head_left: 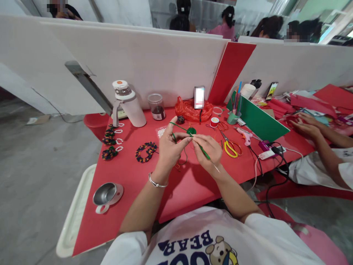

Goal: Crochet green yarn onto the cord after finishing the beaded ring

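Observation:
My left hand [171, 147] pinches green yarn, with a strand looped over its raised index finger. In my right hand [208, 149] is a crochet hook [204, 151] with a green grip and a thin metal shaft; its tip meets the left fingertips. Just beyond the fingers lies a small ball of green yarn [191, 131]. Whatever stitches sit between the fingertips are too small to make out. Left of my hands lies a braided ring of dark, orange and green yarn [146, 152]. Yellow-handled scissors [230, 148] rest to the right.
A steel cup [107, 196], a white flask [129, 106] and a jar [156, 107] stand on the left. Dark scrunchies [109, 152] line the edge. A phone [199, 97], glue gun [245, 136], power strip [271, 152] and green divider [259, 117] are right. A co-worker's hands [306, 125] are beyond.

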{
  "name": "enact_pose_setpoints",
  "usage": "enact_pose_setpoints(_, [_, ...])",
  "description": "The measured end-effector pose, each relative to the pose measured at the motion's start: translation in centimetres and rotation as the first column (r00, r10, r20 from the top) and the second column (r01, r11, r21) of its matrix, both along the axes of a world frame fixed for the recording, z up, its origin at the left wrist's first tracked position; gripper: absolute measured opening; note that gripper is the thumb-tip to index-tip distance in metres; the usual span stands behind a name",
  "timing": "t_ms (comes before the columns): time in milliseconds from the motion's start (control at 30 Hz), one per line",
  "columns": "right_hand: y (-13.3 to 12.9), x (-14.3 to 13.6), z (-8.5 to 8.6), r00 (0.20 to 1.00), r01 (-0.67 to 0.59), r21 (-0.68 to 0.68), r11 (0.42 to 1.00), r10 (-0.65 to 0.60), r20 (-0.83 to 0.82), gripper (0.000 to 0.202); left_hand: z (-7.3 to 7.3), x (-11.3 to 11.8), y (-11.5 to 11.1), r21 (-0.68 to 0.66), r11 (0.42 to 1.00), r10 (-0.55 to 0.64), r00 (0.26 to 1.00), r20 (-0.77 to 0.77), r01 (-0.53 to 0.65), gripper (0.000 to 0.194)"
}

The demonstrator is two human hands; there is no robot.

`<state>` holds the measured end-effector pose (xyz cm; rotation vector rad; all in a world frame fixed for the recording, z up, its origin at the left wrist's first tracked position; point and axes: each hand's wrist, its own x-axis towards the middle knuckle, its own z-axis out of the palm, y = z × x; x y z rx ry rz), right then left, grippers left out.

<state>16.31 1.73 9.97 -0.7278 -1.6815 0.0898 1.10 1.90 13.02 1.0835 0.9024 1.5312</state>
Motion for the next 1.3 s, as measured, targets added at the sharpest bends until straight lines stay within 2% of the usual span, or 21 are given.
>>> enact_pose_setpoints(100, [0.1, -0.6, -0.9, 0.998, 0.069, -0.051, 0.996, -0.069, -0.001, 0.018, 0.1, 0.3, -0.1, 0.011, 1.0, 0.024, 0.998, 0.053, -0.024, 0.102])
enact_pose_setpoints(200, [0.0, -1.5, -1.7, 0.993, 0.075, -0.139, 0.988, -0.086, -0.075, 0.022, 0.3, 0.3, -0.2, -0.033, 0.999, -0.021, 0.99, 0.141, 0.026, 0.104])
enact_pose_setpoints(300, [0.2, -2.5, -2.4, 0.966, 0.005, -0.15, 0.989, -0.044, -0.256, 0.03, 0.8, -0.1, -0.3, -0.096, 0.989, -0.09, 0.967, 0.24, 0.116, 0.106])
enact_pose_setpoints(367, [0.7, -2.9, -2.7, 0.917, -0.1, -0.184, 0.978, 0.018, -0.399, 0.035, 1.0, -0.5, -0.4, -0.121, 0.978, -0.131, 0.95, 0.282, 0.171, 0.105])
enact_pose_setpoints(433, [1.3, -3.0, -2.9, 0.844, -0.266, -0.269, 0.926, 0.089, -0.529, 0.043, 1.2, -1.0, -0.4, -0.138, 0.967, -0.169, 0.943, 0.287, 0.216, 0.102])
enact_pose_setpoints(533, [2.3, -2.7, -2.9, 0.716, -0.526, -0.375, 0.763, 0.159, -0.679, 0.056, 1.3, -1.6, -0.3, -0.146, 0.958, -0.205, 0.946, 0.253, 0.246, 0.103])
enact_pose_setpoints(633, [3.2, -2.1, -2.5, 0.627, -0.668, -0.394, 0.632, 0.192, -0.755, 0.06, 1.3, -1.8, -0.2, -0.136, 0.965, -0.193, 0.958, 0.212, 0.225, 0.108])
enact_pose_setpoints(767, [3.8, -1.3, -2.0, 0.578, -0.731, -0.368, 0.574, 0.235, -0.782, 0.054, 1.4, -1.6, -0.2, -0.132, 0.974, -0.162, 0.973, 0.163, 0.184, 0.111])
enact_pose_setpoints(1000, [5.2, 0.6, -0.9, 0.626, -0.751, -0.429, 0.502, 0.336, -0.704, 0.056, 0.9, -1.7, 0.0, -0.111, 0.976, -0.176, 0.981, 0.083, 0.185, 0.108])
enact_pose_setpoints(1067, [5.3, 0.8, -0.8, 0.637, -0.747, -0.43, 0.508, 0.36, -0.681, 0.057, 0.7, -1.7, 0.1, -0.092, 0.979, -0.175, 0.982, 0.067, 0.181, 0.107])
enact_pose_setpoints(1133, [4.9, 0.6, -0.9, 0.671, -0.71, -0.428, 0.559, 0.351, -0.653, 0.055, 0.6, -1.6, 0.1, -0.07, 0.984, -0.159, 0.986, 0.041, 0.162, 0.106])
enact_pose_setpoints(1200, [4.2, 0.2, -1.2, 0.725, -0.635, -0.42, 0.648, 0.314, -0.613, 0.051, 0.5, -1.3, 0.0, -0.037, 0.993, -0.111, 0.994, 0.0, 0.111, 0.106])
enact_pose_setpoints(1300, [2.6, -0.6, -1.1, 0.814, -0.478, -0.382, 0.791, 0.234, -0.532, 0.039, 0.5, -0.8, -0.6, 0.044, 0.998, 0.048, 0.994, -0.094, -0.044, 0.104])
